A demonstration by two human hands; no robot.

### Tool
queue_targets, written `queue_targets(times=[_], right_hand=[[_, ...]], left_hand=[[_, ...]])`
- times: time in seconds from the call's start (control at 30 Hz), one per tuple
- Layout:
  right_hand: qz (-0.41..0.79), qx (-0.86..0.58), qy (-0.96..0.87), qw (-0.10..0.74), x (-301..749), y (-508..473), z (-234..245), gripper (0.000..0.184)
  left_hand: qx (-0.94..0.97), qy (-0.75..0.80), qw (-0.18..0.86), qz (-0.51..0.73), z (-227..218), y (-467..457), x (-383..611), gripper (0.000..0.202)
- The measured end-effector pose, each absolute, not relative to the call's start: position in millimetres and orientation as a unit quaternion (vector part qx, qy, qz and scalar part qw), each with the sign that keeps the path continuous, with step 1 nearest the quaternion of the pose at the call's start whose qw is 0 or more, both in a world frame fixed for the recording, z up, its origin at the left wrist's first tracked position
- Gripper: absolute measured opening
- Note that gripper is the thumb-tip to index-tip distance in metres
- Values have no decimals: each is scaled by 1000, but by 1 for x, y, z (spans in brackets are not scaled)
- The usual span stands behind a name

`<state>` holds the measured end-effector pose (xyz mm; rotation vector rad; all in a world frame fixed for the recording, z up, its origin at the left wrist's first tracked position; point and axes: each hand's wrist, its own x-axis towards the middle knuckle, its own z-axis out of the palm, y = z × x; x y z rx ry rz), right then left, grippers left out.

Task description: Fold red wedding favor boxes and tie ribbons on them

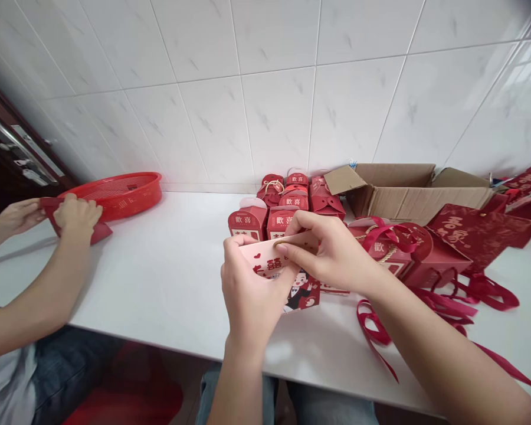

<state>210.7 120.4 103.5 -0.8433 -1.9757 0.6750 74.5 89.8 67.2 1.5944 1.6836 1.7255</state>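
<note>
Between my two hands, over the white table, is a pink and red paper gift box [301, 295] printed with hearts, characters and a cartoon figure in a suit. My left hand [252, 283] wraps round its left side, with the thumb across the front. On the upper edge, my right hand [323, 251] pinches with thumb and fingers. The box's far side and base are partly hidden by my hands. Right behind it stand several folded red gift boxes [246, 221]. Larger red boxes [440, 254] with gold cord and ribbon are beside my right forearm.
An open cardboard carton [420, 203] stands by the tiled wall. Loose dark pink ribbons [376, 327] lie at right, partly under my right forearm. At left, another person's hands [77, 215] hold a red paper piece [101, 232] near a red plastic basket [137, 200].
</note>
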Motion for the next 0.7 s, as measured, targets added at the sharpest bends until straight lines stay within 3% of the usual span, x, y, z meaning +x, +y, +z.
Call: queue_targets(times=[0.13,0.47,0.7], right_hand=[[285,-337,-783,438,206,111,105,20],[202,-345,-815,421,214,107,114,15],[209,-309,-830,414,219,109,116,15]], left_hand=[[497,595,114,622,72,86,82,50],[552,537,251,587,81,75,67,42],[607,526,202,561,83,72,39,29]])
